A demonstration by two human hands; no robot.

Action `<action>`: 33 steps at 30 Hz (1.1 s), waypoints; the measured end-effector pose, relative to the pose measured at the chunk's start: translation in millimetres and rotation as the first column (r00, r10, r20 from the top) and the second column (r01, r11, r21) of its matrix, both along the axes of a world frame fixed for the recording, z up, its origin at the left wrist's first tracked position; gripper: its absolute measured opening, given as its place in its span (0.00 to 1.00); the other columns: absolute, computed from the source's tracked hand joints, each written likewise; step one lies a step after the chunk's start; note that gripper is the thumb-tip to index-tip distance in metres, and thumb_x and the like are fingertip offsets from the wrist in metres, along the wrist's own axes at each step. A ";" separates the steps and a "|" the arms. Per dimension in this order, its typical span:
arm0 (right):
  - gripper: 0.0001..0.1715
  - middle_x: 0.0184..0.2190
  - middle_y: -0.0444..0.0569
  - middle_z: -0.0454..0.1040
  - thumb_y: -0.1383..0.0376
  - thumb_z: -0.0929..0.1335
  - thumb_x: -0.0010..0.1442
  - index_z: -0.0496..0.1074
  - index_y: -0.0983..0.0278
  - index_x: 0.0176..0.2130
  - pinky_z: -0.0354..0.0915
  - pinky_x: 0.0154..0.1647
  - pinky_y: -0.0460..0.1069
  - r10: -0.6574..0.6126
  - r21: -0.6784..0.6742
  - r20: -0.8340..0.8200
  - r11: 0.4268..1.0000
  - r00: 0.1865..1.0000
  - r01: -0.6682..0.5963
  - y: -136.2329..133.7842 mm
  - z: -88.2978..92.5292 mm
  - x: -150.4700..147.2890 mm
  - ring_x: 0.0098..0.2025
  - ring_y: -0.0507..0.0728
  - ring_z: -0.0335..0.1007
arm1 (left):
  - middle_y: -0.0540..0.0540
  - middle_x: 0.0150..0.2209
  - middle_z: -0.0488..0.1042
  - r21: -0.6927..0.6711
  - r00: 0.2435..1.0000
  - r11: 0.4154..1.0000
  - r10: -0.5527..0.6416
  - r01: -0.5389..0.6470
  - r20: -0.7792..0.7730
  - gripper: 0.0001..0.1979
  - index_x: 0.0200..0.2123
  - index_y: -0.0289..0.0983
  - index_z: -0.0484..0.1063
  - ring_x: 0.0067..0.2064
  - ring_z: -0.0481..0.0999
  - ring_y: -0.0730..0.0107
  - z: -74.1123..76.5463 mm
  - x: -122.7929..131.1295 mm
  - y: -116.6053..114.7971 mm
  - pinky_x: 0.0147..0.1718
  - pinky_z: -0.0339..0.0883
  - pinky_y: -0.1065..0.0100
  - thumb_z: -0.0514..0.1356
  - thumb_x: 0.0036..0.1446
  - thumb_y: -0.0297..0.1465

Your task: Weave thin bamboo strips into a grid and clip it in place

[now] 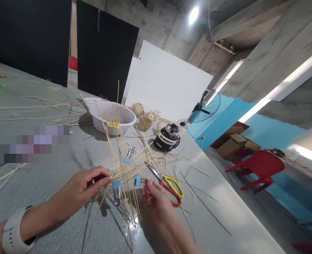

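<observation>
Thin pale strips, like split bamboo or cane [124, 168], cross each other in a loose weave on the grey table. My left hand [91, 181] pinches the weave's left edge between thumb and fingertips. My right hand [156, 194] is closed on the wire handles of a blue binder clip [137, 182], whose jaw points left at the weave's right side; I cannot tell whether it touches the strips. A second blue clip [116, 192] sits at the near edge, and a third blue clip [129, 155] is at the far edge. Scissors [169, 183] with red and yellow handles lie beside my right hand.
Behind the weave stand a white basin [113, 118] holding water, several woven balls [144, 123] and a black jug-shaped bottle [167, 138]. Loose strips [206, 203] are scattered to the right, more at the far left. The table's right edge [240, 197] slopes away toward a red chair [262, 167].
</observation>
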State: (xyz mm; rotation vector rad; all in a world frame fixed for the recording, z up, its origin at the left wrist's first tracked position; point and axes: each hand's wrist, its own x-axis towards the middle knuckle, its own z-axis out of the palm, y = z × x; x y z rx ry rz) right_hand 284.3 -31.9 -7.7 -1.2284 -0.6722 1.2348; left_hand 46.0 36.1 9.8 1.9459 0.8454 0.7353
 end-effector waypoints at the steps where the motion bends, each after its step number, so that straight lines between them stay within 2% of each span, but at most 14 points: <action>1: 0.20 0.21 0.42 0.65 0.51 0.75 0.45 0.68 0.61 0.25 0.56 0.23 0.46 -0.004 -0.006 0.017 1.000 1.000 0.004 0.1 -0.1 0.0 0.22 0.50 0.57 | 0.49 0.33 0.74 -0.005 1.000 1.000 -0.003 0.003 0.003 0.15 0.38 0.40 0.71 0.36 0.71 0.67 -0.5 0.8 -1.4 0.35 0.64 0.68 0.51 0.64 0.42; 4: 0.20 0.20 0.42 0.64 0.51 0.75 0.43 0.67 0.61 0.24 0.56 0.23 0.47 -0.016 -0.014 0.038 1.000 0.999 0.016 -0.3 0.8 -1.0 0.22 0.51 0.57 | 0.49 0.33 0.74 -0.003 1.000 1.000 0.007 -0.007 0.006 0.14 0.38 0.40 0.72 0.35 0.72 0.66 -2.9 2.6 -3.9 0.35 0.64 0.67 0.52 0.63 0.42; 12: 0.19 0.20 0.41 0.64 0.54 0.76 0.41 0.69 0.62 0.25 0.56 0.23 0.45 -0.058 -0.025 -0.029 0.998 0.998 0.057 -0.6 3.4 -0.6 0.22 0.50 0.57 | 0.50 0.32 0.73 0.015 0.996 0.996 0.089 -0.089 -0.005 0.14 0.39 0.41 0.70 0.32 0.70 0.68 -8.0 0.2 -2.9 0.32 0.62 0.69 0.52 0.63 0.43; 18: 0.19 0.18 0.40 0.64 0.57 0.78 0.38 0.69 0.63 0.23 0.56 0.21 0.44 -0.075 0.008 -0.135 0.997 0.988 0.077 -1.5 6.1 -2.3 0.21 0.48 0.57 | 0.51 0.29 0.72 0.010 1.000 1.000 0.028 -0.028 -0.014 0.14 0.38 0.41 0.70 0.31 0.69 0.69 -9.5 4.3 -6.1 0.30 0.61 0.69 0.52 0.63 0.43; 24: 0.21 0.18 0.38 0.64 0.58 0.79 0.35 0.69 0.63 0.22 0.56 0.21 0.42 -0.072 -0.009 -0.170 0.997 0.983 0.071 -2.3 6.1 -4.6 0.20 0.47 0.56 | 0.51 0.30 0.71 -0.020 1.000 1.000 0.020 -0.019 0.005 0.13 0.38 0.41 0.70 0.31 0.69 0.70 -11.8 8.6 -9.6 0.30 0.61 0.70 0.52 0.63 0.42; 33: 0.20 0.18 0.38 0.64 0.56 0.78 0.39 0.68 0.62 0.23 0.54 0.21 0.42 -0.020 -0.004 -0.134 1.000 0.991 0.019 -6.6 9.0 -5.9 0.21 0.47 0.57 | 0.50 0.29 0.70 -0.068 1.000 0.998 -0.013 0.014 0.016 0.13 0.37 0.40 0.71 0.31 0.68 0.69 -17.9 9.0 -12.9 0.29 0.63 0.71 0.53 0.63 0.41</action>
